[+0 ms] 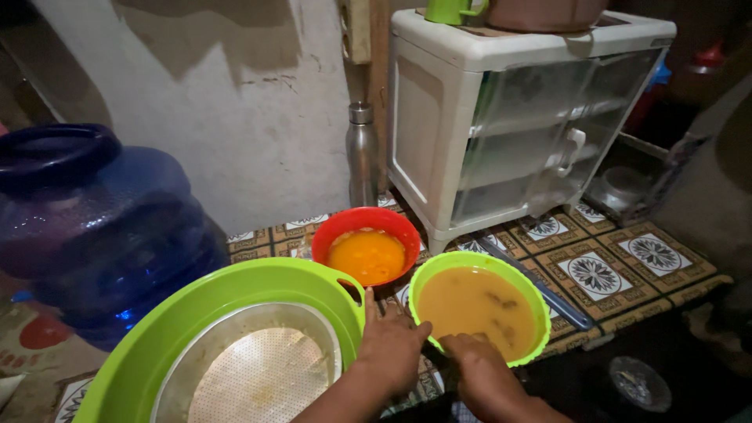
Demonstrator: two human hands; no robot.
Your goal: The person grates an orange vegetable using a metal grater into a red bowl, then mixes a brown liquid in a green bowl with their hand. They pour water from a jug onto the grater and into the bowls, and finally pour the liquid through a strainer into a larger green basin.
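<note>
Brimming with murky orange liquid, green bowl meets both hands

Dim room, light falling mostly on the centre. Rough whitewashed wall behind, stained grey near the top. Floor covered by a patterned mat with medallion squares. 1 white plastic cabinet with clear doors stands on it; 1 steel bottle beside the cabinet. 1 blue water jug at left.

Dim, warm light from the upper right — dark blurred corners, wide-angle bending at edges, soft focus.
</note>
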